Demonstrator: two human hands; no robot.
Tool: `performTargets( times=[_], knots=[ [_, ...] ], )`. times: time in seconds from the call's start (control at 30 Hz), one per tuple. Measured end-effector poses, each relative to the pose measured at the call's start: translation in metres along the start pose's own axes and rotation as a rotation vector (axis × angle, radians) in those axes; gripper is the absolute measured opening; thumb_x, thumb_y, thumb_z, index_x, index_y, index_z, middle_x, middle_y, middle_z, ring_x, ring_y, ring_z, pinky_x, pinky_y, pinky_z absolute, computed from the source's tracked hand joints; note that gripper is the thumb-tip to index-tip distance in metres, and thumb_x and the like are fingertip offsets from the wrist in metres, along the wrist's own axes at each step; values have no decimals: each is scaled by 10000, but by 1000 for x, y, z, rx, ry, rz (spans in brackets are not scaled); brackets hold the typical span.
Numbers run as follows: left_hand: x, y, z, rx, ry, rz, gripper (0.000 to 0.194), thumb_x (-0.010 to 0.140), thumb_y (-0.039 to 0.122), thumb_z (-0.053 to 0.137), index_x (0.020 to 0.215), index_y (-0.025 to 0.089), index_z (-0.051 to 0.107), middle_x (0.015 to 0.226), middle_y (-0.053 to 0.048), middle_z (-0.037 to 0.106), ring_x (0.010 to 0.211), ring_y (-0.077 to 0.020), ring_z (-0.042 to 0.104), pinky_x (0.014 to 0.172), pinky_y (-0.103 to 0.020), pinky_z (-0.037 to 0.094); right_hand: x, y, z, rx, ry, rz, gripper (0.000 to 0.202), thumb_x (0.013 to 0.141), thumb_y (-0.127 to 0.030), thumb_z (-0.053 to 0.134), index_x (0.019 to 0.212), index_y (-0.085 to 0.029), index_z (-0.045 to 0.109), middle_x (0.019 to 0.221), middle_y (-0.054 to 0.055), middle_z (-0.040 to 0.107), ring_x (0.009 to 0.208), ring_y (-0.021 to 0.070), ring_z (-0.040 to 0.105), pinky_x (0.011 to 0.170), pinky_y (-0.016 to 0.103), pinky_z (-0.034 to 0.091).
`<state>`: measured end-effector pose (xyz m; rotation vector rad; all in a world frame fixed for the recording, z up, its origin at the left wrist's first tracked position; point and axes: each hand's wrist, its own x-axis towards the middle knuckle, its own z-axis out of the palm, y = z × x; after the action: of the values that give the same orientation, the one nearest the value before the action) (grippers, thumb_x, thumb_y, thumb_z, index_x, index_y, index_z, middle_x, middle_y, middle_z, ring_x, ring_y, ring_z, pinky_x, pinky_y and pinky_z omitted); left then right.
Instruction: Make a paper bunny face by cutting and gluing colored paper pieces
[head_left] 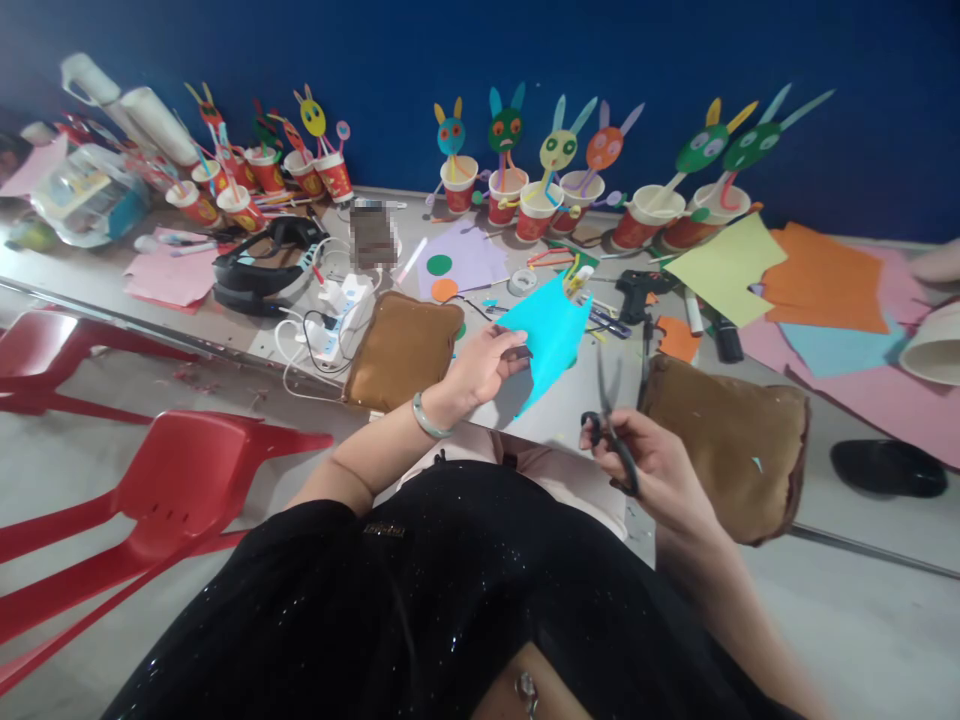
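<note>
A bright blue sheet of paper is pinched by my left hand at its left edge, tilted above the table's front. A small dark bit shows at the fingertips of that hand; what it is I cannot make out. My right hand grips black-handled scissors by the finger loops. Their blades stand apart and point away from me, just right of the paper and not touching it. Behind the paper lie pens and a roll of tape.
Paper cups with rabbit-faced figures line the wall. Brown cushions lie on both sides. A glue gun, a power strip, a black headset and coloured sheets cover the table. Red chairs stand left.
</note>
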<state>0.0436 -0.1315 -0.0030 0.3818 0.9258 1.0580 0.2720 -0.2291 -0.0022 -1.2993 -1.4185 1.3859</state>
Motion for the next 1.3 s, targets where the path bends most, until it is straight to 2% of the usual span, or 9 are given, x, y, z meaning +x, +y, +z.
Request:
performTargets(
  times=[0.1,0.23,0.4,0.63,0.83,1.03,1.3],
  knots=[
    [-1,2,2,-16,7,18,255,901,99,743,833,197,518,740,59,596,703,-79,628,746,-249,525,3,4,3,-49,-78,-8,389,741,-520,939,881,-237,712,842,54,779,709,187,678,621,280,539],
    [-1,4,5,8,7,53,298,869,133,822,851,192,531,758,64,594,730,-74,628,753,-246,523,5,4,10,-13,-153,-13,465,802,-653,880,884,-231,701,816,52,755,694,177,662,661,289,542],
    [-2,9,16,-38,-3,143,243,915,63,740,840,182,542,780,51,622,732,-72,647,785,-256,549,7,5,23,35,-228,40,539,838,-729,825,838,-222,644,787,34,715,665,154,603,644,278,499],
    [-8,4,31,-194,-12,244,206,873,115,784,862,201,597,793,58,663,728,-66,654,848,-254,582,14,10,41,12,-128,49,609,848,-817,754,848,-225,613,660,-3,611,615,146,539,602,282,465],
    [-9,-4,33,-257,-15,278,196,892,87,709,822,224,588,802,51,670,755,-94,658,967,-339,582,16,13,56,75,-24,81,629,812,-829,777,870,-225,612,652,-19,597,553,118,480,543,270,422],
    [-4,-9,30,-261,11,252,147,898,112,720,868,233,643,799,40,652,816,-142,656,1013,-399,547,17,17,57,91,-3,102,656,782,-842,796,832,-215,609,635,-21,597,542,103,464,528,260,382],
    [-6,-10,32,-248,15,254,160,903,91,707,858,221,627,828,44,686,793,-114,657,964,-345,556,20,14,57,104,15,93,628,788,-812,812,815,-219,611,626,-14,632,521,100,492,517,255,404]
  ],
)
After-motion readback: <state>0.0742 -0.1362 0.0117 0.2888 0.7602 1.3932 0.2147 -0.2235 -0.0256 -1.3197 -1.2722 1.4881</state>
